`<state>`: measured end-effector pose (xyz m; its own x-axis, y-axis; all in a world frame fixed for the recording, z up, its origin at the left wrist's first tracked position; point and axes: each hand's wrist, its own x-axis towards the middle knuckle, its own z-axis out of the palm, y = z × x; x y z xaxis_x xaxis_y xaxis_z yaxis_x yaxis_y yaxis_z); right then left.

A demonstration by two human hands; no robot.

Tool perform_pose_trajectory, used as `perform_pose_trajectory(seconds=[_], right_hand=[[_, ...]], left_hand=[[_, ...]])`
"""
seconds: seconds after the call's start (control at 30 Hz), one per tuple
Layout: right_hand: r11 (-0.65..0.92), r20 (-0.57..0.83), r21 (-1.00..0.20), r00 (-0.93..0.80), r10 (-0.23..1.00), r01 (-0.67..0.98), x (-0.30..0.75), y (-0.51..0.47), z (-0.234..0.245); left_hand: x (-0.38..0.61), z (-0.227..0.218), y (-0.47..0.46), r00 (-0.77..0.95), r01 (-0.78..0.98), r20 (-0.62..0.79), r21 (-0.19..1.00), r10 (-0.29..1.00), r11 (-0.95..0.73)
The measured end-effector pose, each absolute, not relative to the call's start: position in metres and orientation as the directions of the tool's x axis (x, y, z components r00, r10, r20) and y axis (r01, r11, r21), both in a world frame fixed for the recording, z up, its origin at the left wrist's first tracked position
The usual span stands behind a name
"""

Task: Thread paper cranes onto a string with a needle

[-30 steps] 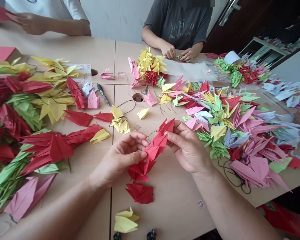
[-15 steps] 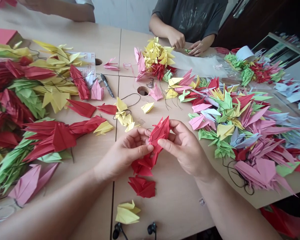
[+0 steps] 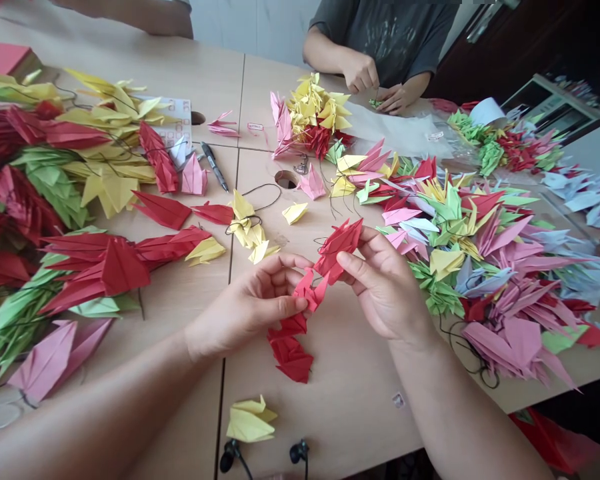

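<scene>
My left hand (image 3: 253, 307) pinches a red paper crane (image 3: 313, 291) between thumb and fingers. Just up and to the right, my right hand (image 3: 393, 297) grips a folded stack of red paper cranes (image 3: 339, 250); a thin dark thread shows by its upper left edge. Below my left hand more red cranes (image 3: 293, 357) lie on the table; whether they are joined to the held ones I cannot tell. Nearer me sits a yellow crane (image 3: 251, 419). Beyond my hands are a small yellow crane (image 3: 295, 213) and yellow cranes on dark cord (image 3: 245, 227).
Heaps of coloured cranes cover the left (image 3: 113, 267) and right (image 3: 510, 267) of the table. A pen (image 3: 214, 167) lies beside a table hole (image 3: 285, 179); black earbuds (image 3: 298, 451) are at the front edge. Across, a person's hands (image 3: 375, 83) handle something small and green.
My right hand has moved up and right with its red cranes, opening a gap from the crane in my left hand. The lower red cranes have shifted closer together.
</scene>
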<state>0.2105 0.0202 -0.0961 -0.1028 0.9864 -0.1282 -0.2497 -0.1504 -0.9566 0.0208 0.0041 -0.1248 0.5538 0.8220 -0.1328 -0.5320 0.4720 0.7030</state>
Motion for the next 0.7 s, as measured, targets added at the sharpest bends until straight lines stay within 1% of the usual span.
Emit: perform_pose_trajectory(seconds=[0.13, 0.23, 0.3, 0.43, 0.53, 0.6, 0.63, 0.7], right_hand=[[-0.083, -0.056, -0.983, -0.167, 0.984, -0.161, 0.211, 0.016, -0.096], [-0.104, -0.069, -0.986, -0.250, 0.966, -0.129, 0.209, 0.011, -0.096], [-0.121, -0.089, -0.987, -0.264, 0.960, -0.107, 0.207, 0.008, -0.097], [-0.112, -0.089, -0.988, -0.201, 0.976, -0.105, 0.207, 0.010, -0.099], [-0.132, -0.108, -0.977, -0.144, 0.984, -0.168, 0.210, 0.016, -0.097], [-0.166, -0.147, -0.965, -0.108, 0.983, -0.200, 0.212, 0.019, -0.094], [-0.183, -0.166, -0.960, -0.095, 0.982, -0.210, 0.212, 0.020, -0.093], [-0.208, -0.192, -0.950, -0.091, 0.977, -0.232, 0.212, 0.021, -0.091]], left_hand=[[0.023, -0.126, 0.007, 0.490, -0.536, -0.165, 0.717, 0.856, 0.445], [0.024, -0.127, 0.006, 0.459, -0.508, -0.171, 0.754, 0.872, 0.415], [0.024, -0.127, 0.004, 0.462, -0.489, -0.162, 0.774, 0.872, 0.403], [0.023, -0.126, 0.002, 0.456, -0.489, -0.155, 0.779, 0.876, 0.392], [0.020, -0.128, 0.005, 0.510, -0.541, -0.189, 0.688, 0.839, 0.483], [0.018, -0.130, 0.007, 0.562, -0.568, -0.172, 0.631, 0.809, 0.528], [0.018, -0.131, 0.007, 0.574, -0.571, -0.151, 0.631, 0.805, 0.525], [0.019, -0.131, 0.007, 0.582, -0.545, -0.113, 0.682, 0.806, 0.488]])
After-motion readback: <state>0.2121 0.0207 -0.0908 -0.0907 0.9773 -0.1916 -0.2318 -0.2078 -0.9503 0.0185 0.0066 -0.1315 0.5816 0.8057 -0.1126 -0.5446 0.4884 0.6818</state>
